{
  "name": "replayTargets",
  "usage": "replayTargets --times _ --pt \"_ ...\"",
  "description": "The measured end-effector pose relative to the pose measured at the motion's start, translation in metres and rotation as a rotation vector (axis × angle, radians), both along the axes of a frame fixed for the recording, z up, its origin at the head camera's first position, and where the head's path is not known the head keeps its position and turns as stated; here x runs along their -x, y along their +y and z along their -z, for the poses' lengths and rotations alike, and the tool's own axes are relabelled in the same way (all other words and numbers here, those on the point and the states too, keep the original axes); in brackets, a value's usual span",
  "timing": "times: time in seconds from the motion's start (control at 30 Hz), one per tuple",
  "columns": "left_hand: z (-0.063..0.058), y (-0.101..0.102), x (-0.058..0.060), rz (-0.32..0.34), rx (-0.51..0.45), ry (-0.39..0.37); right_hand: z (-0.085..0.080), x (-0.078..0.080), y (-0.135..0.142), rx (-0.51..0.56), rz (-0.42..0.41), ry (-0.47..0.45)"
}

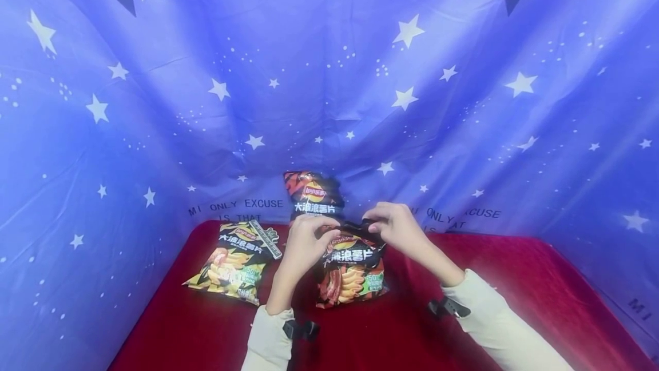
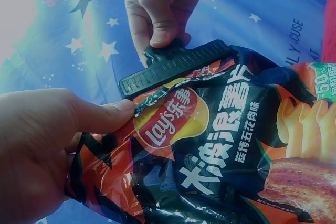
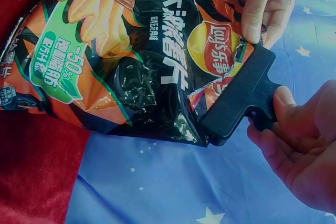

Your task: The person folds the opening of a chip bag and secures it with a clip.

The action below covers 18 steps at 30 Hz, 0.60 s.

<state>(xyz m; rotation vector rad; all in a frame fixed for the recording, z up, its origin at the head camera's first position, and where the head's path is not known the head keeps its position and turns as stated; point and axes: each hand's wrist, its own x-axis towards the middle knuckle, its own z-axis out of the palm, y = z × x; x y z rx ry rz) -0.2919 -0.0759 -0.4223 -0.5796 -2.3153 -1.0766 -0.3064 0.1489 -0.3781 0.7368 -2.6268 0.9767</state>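
A black and orange Lay's chip bag (image 1: 355,282) is at the middle of the red cloth, its top raised between both hands. My left hand (image 1: 308,245) pinches its top corner, thumb on the front, as the left wrist view shows. A black sealing clip (image 3: 241,95) lies across the top edge of this bag. Its handle is pinched between the thumb and fingers of my right hand (image 1: 396,228). In the left wrist view the clip's ribbed bar (image 2: 178,69) runs along the folded edge of the bag; whether its grip is fully closed I cannot tell.
Left of my left hand lies a yellow and black chip bag (image 1: 231,265) with a ribbed clip (image 1: 266,239) across its top right corner. Behind the hands stands another red and black chip bag (image 1: 311,194). A blue star-printed curtain (image 1: 329,74) surrounds the red-covered table (image 1: 515,302).
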Motion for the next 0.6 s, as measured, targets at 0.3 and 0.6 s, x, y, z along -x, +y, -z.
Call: replayTargets --times 0.3,0.6 --pt "-0.0004 0.0003 -0.0008 0.004 -0.011 -0.036 0.0002 -0.0008 0.0014 0.038 -0.013 -0.061" --pt "-0.0008 0.0007 -0.0007 0.005 -0.002 -0.038 -0.0042 -0.0012 0.0003 0.019 -0.046 -0.092"
